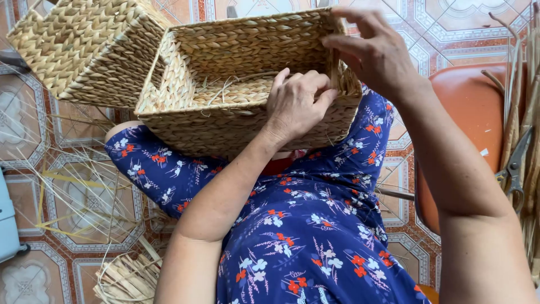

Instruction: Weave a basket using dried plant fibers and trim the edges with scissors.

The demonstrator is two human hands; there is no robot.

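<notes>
- Woven straw makes up the rectangular basket [225, 84], which rests on the person's lap in a blue floral dress [304, 225]; its open mouth faces up and toward the camera, and its long axis runs from 9 to 3 o'clock, tilted slightly up at the right.
- Left hand [295, 104] is curled shut over the basket's near rim at its right end, fingers hooked inside.
- Right hand [374, 50] sits at the basket's 2 o'clock corner, fingers loosely spread and touching the rim there.
- Loose straw strands lie inside on the basket's floor.
- A second woven basket [79, 48] lies at 10 o'clock, touching the first.
- Scissors [514, 169] rest at 3 o'clock beside an orange chair [467, 112].
- Straw strips [126, 278] lie on the tiled floor [73, 247] at 7 o'clock.
</notes>
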